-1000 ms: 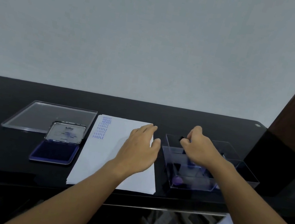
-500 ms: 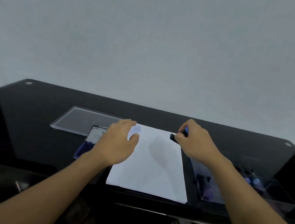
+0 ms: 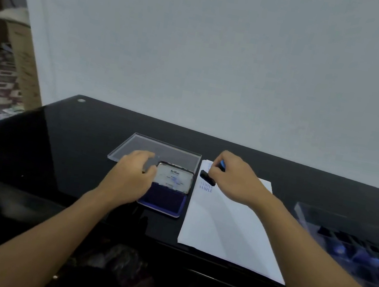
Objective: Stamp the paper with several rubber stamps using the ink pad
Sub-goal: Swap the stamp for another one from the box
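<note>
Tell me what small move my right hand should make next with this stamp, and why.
Probably carry the rubber stamp in your right hand slightly left and press it onto the open ink pad. The stamp hangs over the top left of the paper by the SAMPLE prints, the pad's blue surface lies uncovered, and your left hand sits at its left edge, seemingly steadying it.

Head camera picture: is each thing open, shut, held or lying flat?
Blue ink pad in metal tin: open, lid up.
Black rubber stamp with blue handle: pinched by right hand, over the paper's corner.
White paper sheet: flat, blue SAMPLE prints on it.
Left hand: by the ink pad's left edge, grip blurred.
Clear plastic lid: lying flat behind the ink pad.
Clear plastic box of stamps: uncovered.
</note>
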Demonstrator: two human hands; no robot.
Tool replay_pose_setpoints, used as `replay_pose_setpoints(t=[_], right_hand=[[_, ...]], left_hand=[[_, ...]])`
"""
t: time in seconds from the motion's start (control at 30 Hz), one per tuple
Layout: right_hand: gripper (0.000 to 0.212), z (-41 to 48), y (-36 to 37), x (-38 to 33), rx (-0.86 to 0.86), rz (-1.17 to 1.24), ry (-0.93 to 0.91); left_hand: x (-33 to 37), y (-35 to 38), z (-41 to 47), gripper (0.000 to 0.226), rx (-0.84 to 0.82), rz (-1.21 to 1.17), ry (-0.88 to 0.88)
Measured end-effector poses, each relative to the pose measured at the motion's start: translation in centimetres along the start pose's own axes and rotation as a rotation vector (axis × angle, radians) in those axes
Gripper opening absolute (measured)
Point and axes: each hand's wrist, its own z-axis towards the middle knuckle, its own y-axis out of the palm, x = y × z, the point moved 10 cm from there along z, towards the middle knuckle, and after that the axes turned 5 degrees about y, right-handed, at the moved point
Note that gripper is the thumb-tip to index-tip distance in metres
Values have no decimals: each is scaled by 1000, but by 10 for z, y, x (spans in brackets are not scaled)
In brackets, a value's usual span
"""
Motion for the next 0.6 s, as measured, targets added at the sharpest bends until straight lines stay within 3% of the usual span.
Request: replay_pose_setpoints(t=[0.4, 0.6], right_hand=[[13, 24, 90, -49, -223, -65, -100], [13, 34, 110, -61, -254, -125, -116]], left_hand=[[-71, 16, 2, 45, -57, 184, 2], [-71, 20, -5, 47, -32, 291, 25]])
